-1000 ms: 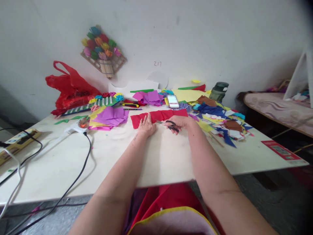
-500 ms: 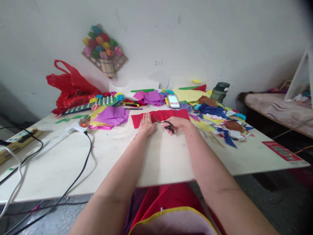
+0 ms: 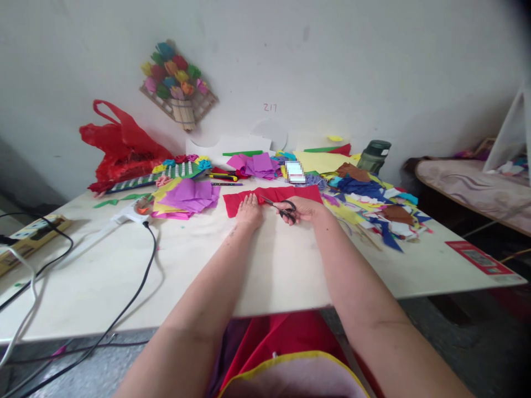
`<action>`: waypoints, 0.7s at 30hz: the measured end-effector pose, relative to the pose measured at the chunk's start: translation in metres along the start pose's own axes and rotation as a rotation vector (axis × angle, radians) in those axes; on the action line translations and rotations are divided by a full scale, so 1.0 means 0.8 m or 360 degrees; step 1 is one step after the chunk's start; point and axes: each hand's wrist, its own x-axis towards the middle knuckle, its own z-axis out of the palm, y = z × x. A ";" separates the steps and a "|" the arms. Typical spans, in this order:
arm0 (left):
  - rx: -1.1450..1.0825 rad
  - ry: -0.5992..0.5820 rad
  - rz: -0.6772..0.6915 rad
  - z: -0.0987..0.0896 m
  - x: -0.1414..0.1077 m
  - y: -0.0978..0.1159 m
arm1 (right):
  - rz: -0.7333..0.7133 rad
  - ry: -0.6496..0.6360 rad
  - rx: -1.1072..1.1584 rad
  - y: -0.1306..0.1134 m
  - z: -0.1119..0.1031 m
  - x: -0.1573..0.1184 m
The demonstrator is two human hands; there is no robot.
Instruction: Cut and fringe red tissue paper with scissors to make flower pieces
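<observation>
A wide strip of red crepe paper [image 3: 298, 193] lies across the middle of the table, slightly wrinkled. Pressing on its left half is my left hand [image 3: 250, 211], palm down with the fingers stretched forward. My right hand [image 3: 305, 209] grips black-handled scissors [image 3: 286, 213] at the strip's near edge. Their blades point left, over the red paper and close to my left fingertips. I cannot tell whether the blades have cut into the paper.
Purple and yellow sheets [image 3: 193, 194] lie left of the strip; coloured scraps [image 3: 377, 204] heap up on the right. Behind are a phone [image 3: 295, 172], a yellow cutter knife [image 3: 224, 177] and a green bottle [image 3: 374, 156]. A black cable [image 3: 143, 276] crosses the table's left side.
The scissors' handles look a little wider apart, and the blades lie further over the paper. My left hand has shifted slightly, its fingers still on the strip.
</observation>
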 end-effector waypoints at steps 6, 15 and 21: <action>0.0049 0.0041 0.0006 0.003 0.001 0.000 | 0.0148 -0.0024 0.0000 -0.003 0.006 0.003; 0.0036 0.0080 0.0030 0.010 0.004 -0.003 | 0.0195 -0.0039 0.0003 -0.012 0.023 0.006; 0.0053 0.0054 0.0028 0.010 0.005 -0.001 | 0.0192 0.0001 0.0065 -0.013 0.030 0.010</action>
